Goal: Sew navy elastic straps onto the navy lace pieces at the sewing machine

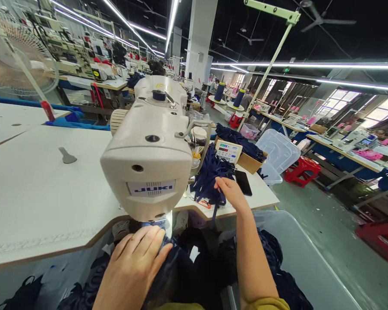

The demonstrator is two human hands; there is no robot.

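The left hand (134, 260) lies over dark fabric (173, 269) at the worktop's (51, 185) front edge, below the sewing machine (145, 159); its grip cannot be told. The right hand's (229, 191) fingertips are drawn together over navy strips (210, 172) near the front right corner, a strip between them uncertain. A phone (243, 183) crowds that side; leftward the worktop stretches broadly.

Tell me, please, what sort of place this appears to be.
Most likely a garment sewing workshop: a JUKI sewing machine stands right in front, thread cones sit on a stand behind it, and a pile of dark blue strips lies beside it.
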